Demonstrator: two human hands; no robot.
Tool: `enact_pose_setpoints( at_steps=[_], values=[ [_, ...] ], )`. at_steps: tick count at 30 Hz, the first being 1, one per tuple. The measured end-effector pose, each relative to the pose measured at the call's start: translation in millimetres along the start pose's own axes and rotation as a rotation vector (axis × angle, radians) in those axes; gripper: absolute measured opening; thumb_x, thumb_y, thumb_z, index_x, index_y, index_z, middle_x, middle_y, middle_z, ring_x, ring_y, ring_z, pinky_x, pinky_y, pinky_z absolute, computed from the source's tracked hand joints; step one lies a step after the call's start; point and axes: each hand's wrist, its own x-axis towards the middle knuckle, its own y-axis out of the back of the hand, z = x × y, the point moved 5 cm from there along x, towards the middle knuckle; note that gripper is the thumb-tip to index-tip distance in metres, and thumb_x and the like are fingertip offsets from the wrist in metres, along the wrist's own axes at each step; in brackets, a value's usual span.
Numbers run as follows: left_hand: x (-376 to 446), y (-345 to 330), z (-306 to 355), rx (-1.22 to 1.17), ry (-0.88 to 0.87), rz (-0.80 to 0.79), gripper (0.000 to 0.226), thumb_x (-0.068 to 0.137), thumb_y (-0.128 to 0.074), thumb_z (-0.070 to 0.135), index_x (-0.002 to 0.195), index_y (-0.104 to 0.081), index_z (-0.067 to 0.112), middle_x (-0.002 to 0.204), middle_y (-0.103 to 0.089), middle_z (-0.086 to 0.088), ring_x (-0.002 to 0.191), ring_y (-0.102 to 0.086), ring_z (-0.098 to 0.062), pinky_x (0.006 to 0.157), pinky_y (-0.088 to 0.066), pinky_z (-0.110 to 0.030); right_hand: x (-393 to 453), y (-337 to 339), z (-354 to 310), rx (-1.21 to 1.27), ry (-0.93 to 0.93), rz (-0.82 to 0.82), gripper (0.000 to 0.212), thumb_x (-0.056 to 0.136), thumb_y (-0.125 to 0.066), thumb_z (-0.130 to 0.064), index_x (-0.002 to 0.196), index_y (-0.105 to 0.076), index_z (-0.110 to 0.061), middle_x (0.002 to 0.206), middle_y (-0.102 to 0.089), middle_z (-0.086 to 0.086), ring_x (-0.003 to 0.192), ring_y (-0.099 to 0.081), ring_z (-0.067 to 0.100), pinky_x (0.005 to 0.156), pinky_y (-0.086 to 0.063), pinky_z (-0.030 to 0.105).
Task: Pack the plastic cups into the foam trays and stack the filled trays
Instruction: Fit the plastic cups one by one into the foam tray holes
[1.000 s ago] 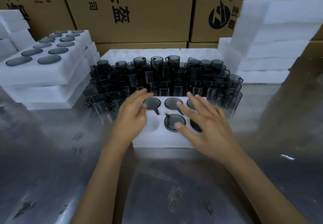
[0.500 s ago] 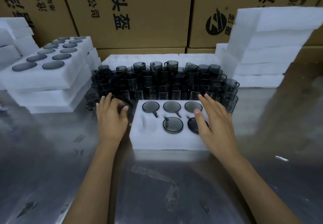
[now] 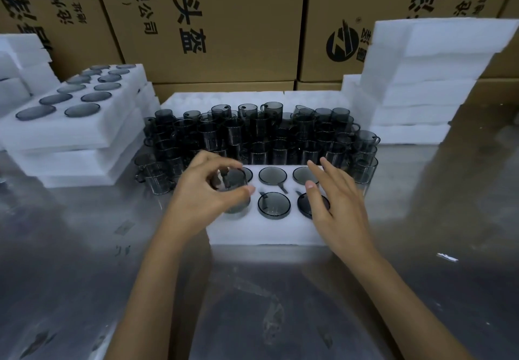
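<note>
Head view shows the left hand (image 3: 205, 191) pinching a plastic cup (image 3: 234, 191) over the last empty hole of the foam tray (image 3: 266, 233), right hand (image 3: 334, 208) fingers spread on it; five holes filled, many loose cups (image 3: 266, 135) left

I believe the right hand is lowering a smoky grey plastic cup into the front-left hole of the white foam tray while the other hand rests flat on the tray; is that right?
Not quite: the hands are swapped. In the head view, the left hand grips the smoky grey plastic cup at the front-left hole of the white foam tray, while the right hand rests flat on the tray.
</note>
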Motion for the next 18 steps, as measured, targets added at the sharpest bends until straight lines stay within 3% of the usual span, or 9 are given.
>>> enact_pose_setpoints(
  at_steps=[4, 8, 10, 14, 16, 18],
  values=[
    [-0.9, -2.3, -5.3, 0.138, 0.035, -0.101, 0.036, 0.064, -0.087, 0.048, 0.096, -0.071, 0.041, 0.099, -0.051, 0.014, 0.08, -0.051, 0.005, 0.071, -0.039, -0.014, 0.3, -1.5, 0.3, 0.002, 0.011, 0.0, 0.042, 0.103, -0.047, -0.033, 0.144, -0.052, -0.029, 0.156, -0.04, -0.006, 0.143, -0.03, 0.01, 0.115, -0.021, 0.029],
    [-0.7, -3.0, -6.4, 0.142, 0.028, -0.13, 0.044, 0.059, -0.085, 0.055, 0.098, -0.07, 0.043, 0.097, -0.048, 0.018, 0.081, -0.049, 0.007, 0.069, -0.036, -0.007, -2.8, 1.2, -9.9, -0.052, 0.076, 0.005, 0.044, 0.102, -0.045, -0.039, 0.145, -0.051, -0.029, 0.158, -0.038, -0.01, 0.146, -0.028, 0.01, 0.118, -0.024, 0.039],
    [-0.7, -3.9, -4.8, 0.139, 0.005, -0.141, 0.044, 0.059, -0.085, 0.053, 0.098, -0.068, 0.043, 0.098, -0.049, 0.015, 0.082, -0.05, 0.008, 0.07, -0.036, -0.004, -5.8, 0.3, -29.2, -0.05, 0.202, -0.014, 0.049, 0.1, -0.041, -0.045, 0.146, -0.049, -0.028, 0.158, -0.036, -0.014, 0.147, -0.026, 0.006, 0.118, -0.023, 0.036],
    [-0.8, -6.8, -3.4, 0.126, -0.037, -0.176, 0.048, 0.062, -0.089, 0.04, 0.105, -0.068, 0.037, 0.101, -0.051, 0.01, 0.09, -0.052, 0.007, 0.076, -0.035, -0.002, -18.3, -29.8, -72.6, -0.019, 0.419, -0.294, 0.057, 0.101, -0.037, -0.049, 0.154, -0.035, -0.029, 0.162, -0.027, -0.018, 0.15, -0.013, -0.001, 0.121, -0.02, 0.036],
    [-1.2, -5.7, -7.0, 0.107, -0.012, -0.218, 0.05, 0.066, -0.091, 0.027, 0.111, -0.068, 0.034, 0.106, -0.052, 0.009, 0.095, -0.054, 0.005, 0.08, -0.037, -0.004, -22.0, -43.2, -79.3, -0.03, 0.408, -0.399, 0.062, 0.101, -0.035, -0.05, 0.158, -0.022, -0.032, 0.164, -0.015, -0.02, 0.15, -0.006, -0.003, 0.123, -0.015, 0.035],
    [-1.8, 0.5, -14.2, 0.025, 0.062, -0.303, 0.06, 0.067, -0.091, 0.029, 0.12, -0.064, 0.038, 0.11, -0.055, 0.012, 0.099, -0.055, 0.003, 0.084, -0.041, -0.009, -21.9, -45.6, -78.2, -0.051, 0.397, -0.406, 0.063, 0.101, -0.036, -0.049, 0.159, -0.019, -0.031, 0.165, -0.012, -0.02, 0.151, -0.006, -0.003, 0.123, -0.012, 0.031]
  ],
)
